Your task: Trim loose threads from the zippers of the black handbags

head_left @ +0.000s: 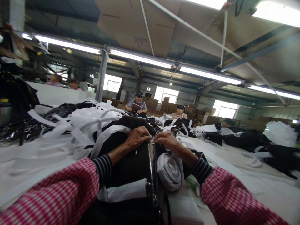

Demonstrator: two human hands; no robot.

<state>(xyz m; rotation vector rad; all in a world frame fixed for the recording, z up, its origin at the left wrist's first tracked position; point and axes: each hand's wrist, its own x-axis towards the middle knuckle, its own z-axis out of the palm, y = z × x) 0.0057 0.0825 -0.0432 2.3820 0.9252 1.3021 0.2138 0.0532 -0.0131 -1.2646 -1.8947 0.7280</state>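
Two-handed work on a black bag (124, 159)

The bag lies on a pale table (234, 156), directly before the wearer, its silver zipper (151, 170) running away from the viewer. The left hand (138, 137) reaches the zipper's far end, fingers bent and narrow. The right hand (167, 140) meets it from the other side, fingers also narrow, beside a small metal pull (154, 142). Whether either hand grips anything, I cannot tell. Pink-and-white checked sleeves (63, 187) cover both forearms.

A white-wrapped roll (171, 172) sits just right of the zipper; a white-wrapped strap (126, 190) crosses the bag's near left part. Farther left are heaped white strips (82, 117) and black straps (44, 125). Beyond, two people in dark caps sit before cardboard boxes (151, 104).
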